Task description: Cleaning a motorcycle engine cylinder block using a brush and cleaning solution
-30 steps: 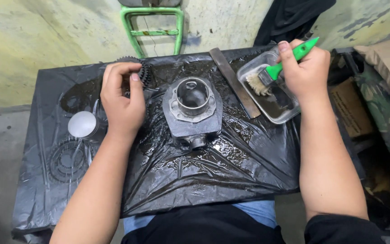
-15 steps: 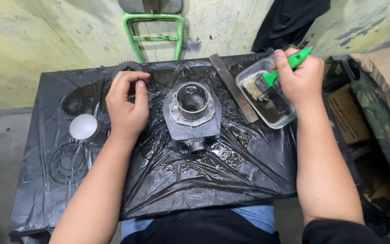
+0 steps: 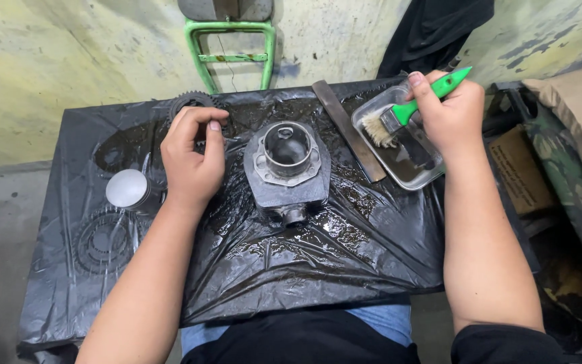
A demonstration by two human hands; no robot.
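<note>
Near the left edge of the bench (image 3: pixel 69 283) a flat toothed ring (image 3: pixel 102 241) lies under or on the wrinkled black plastic sheet (image 3: pixel 291 269), and just beyond it a short metal cylinder with a pale, smooth round face (image 3: pixel 128 189) stands upright. The left hand (image 3: pixel 193 158) rests palm down on the sheet toward the far edge, fingers curled with thumb and forefinger pinched together — whether they grip something small cannot be told. Just past its fingertips a dark gear (image 3: pixel 193 102) with fine teeth sits at the far edge.

At the middle of the bench stands a grey cast-metal engine cylinder (image 3: pixel 287 168), dull and rough outside, with a smooth round bore opening upward and a short stub toward the near edge. To its right a long flat metal bar (image 3: pixel 348 131) lies slanted on the wet, glossy sheet, touching a shallow rectangular metal tray (image 3: pixel 405 172) near the far right corner. The right hand (image 3: pixel 449 114) is closed around the green plastic handle of a paintbrush (image 3: pixel 399 120), whose pale bristles point down into the tray.

The sheet gleams with oily liquid. Behind the bench — a stained, pale yellow-green wall and a green metal frame (image 3: pixel 230 47).
</note>
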